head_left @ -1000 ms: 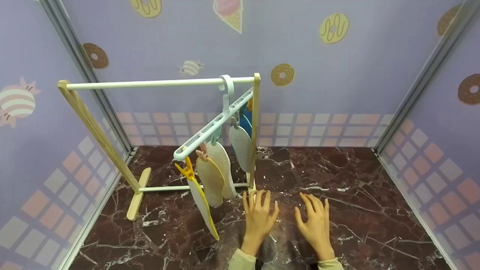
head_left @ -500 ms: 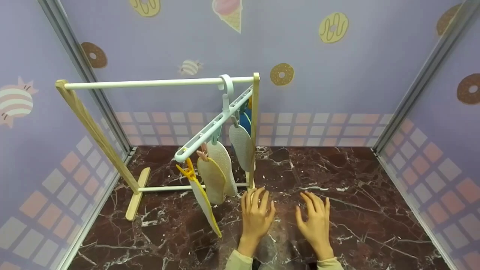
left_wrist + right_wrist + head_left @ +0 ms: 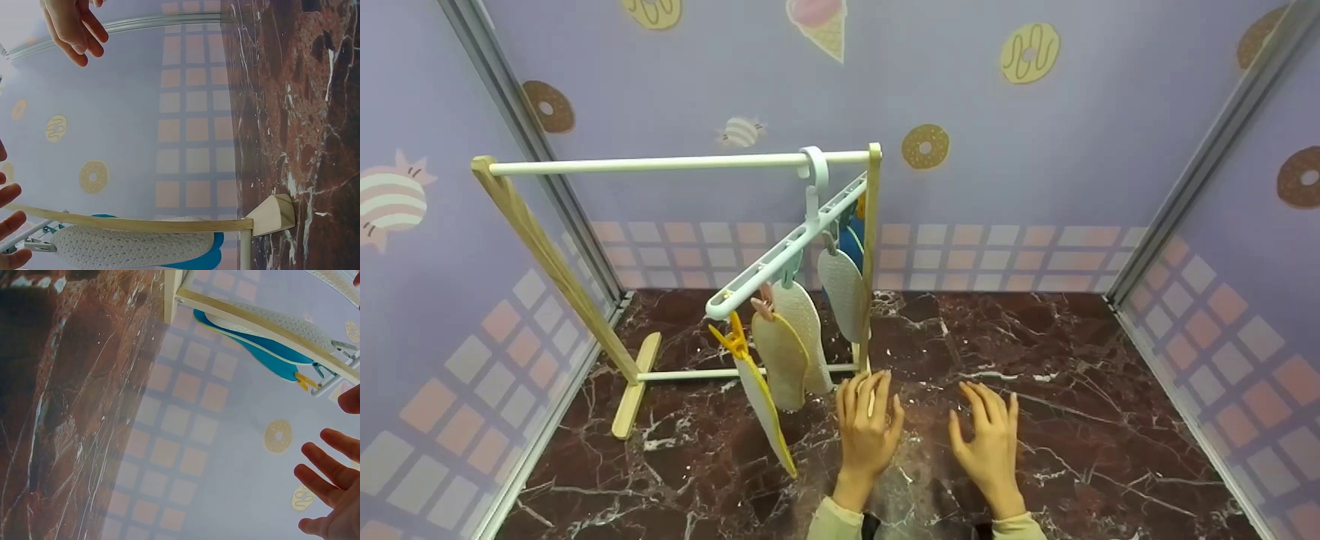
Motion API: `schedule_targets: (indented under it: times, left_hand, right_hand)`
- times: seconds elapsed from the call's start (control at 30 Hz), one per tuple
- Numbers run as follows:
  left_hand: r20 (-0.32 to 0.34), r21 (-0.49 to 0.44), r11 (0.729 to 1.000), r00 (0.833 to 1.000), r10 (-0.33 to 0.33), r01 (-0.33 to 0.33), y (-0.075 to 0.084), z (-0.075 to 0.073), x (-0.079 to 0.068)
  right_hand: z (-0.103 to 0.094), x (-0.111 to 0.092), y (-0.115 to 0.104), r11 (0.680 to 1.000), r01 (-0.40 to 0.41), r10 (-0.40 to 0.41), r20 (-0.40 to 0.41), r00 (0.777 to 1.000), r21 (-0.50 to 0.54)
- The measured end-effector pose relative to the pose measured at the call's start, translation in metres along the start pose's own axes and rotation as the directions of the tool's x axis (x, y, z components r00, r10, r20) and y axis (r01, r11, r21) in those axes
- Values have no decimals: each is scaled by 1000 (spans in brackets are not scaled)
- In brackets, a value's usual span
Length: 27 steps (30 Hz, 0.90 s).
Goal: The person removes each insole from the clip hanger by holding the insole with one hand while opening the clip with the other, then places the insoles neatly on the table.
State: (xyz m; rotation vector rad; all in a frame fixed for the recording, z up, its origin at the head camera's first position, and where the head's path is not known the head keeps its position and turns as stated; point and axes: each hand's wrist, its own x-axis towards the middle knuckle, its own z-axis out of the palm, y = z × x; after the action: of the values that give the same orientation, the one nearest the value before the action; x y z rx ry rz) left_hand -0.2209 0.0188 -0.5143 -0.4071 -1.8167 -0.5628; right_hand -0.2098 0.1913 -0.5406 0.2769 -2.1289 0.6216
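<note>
Both hands hover over the dark marble surface and hold nothing. My left hand (image 3: 868, 435), fingers loosely bent and spread, is just in front of the rack's right foot. To its right, my right hand (image 3: 988, 442) has relaxed, parted fingers. A pale blue hanger (image 3: 780, 255) hooks over the top bar of a wooden rack (image 3: 559, 274). Insoles hang clipped along it: a yellow-edged one (image 3: 763, 409) from a yellow clip (image 3: 733, 341), a cream one (image 3: 781, 361), a white textured one (image 3: 808, 334), a greyish one (image 3: 842, 292) and a blue one (image 3: 253, 349) partly behind the post.
The rack's left foot (image 3: 636, 386) and low crossbar (image 3: 697, 374) stand on the marble table (image 3: 1080, 420). Purple patterned walls (image 3: 990, 172) with metal corner posts (image 3: 1200, 157) close in the back and sides.
My left hand has drifted slightly left and away from the right hand. The right hand has hardly moved. The hanging insoles sway slightly.
</note>
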Motion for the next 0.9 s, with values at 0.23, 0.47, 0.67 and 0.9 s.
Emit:
schedule_targets:
  times: [0.23, 0.47, 0.67, 0.9]
  left_hand:
    - [-25, -10, 999, 999, 35, -36, 2, -6, 6]
    - [-57, -4, 997, 995, 76, -77, 1, -12, 12]
    - [-77, 8, 993, 990, 120, -120, -2, -16, 18]
    - [-101, -29, 989, 985, 139, -143, -3, -24, 22]
  right_hand:
    - [1, 2, -2, 999, 27, -26, -18, 1000, 36]
    - [1, 3, -5, 997, 52, -50, -22, 999, 65]
    - [1, 5, -7, 994, 74, -72, -21, 997, 83]
    - [0, 7, -11, 992, 99, -98, -19, 995, 81]
